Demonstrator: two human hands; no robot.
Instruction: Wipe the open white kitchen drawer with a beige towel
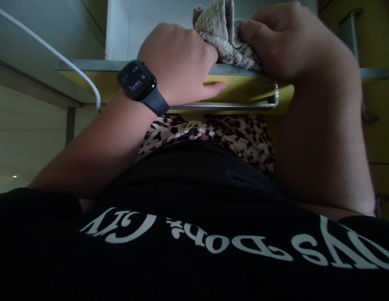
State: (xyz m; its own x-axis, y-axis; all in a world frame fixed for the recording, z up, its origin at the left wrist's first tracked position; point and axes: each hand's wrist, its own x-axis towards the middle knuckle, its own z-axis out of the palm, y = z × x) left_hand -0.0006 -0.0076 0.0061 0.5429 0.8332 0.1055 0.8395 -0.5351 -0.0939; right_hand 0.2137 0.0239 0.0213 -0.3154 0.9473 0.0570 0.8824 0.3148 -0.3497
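Note:
A beige, fuzzy cloth (pixel 224 37) lies bunched on the grey top edge of a yellow drawer front (pixel 244 90). My left hand (pixel 178 58), with a dark smartwatch (pixel 138 81) on its wrist, grips one side of the cloth, thumb resting against the drawer face. My right hand (pixel 288 39) pinches the other side of the cloth between thumb and fingers. A metal bar handle (pixel 232 106) runs along the drawer just below my hands.
A white cable (pixel 56 54) curves down at the left over a grey counter edge. More yellow cabinet fronts with metal handles (pixel 351 33) stand at the right. My black printed shirt and leopard-patterned clothing fill the lower view.

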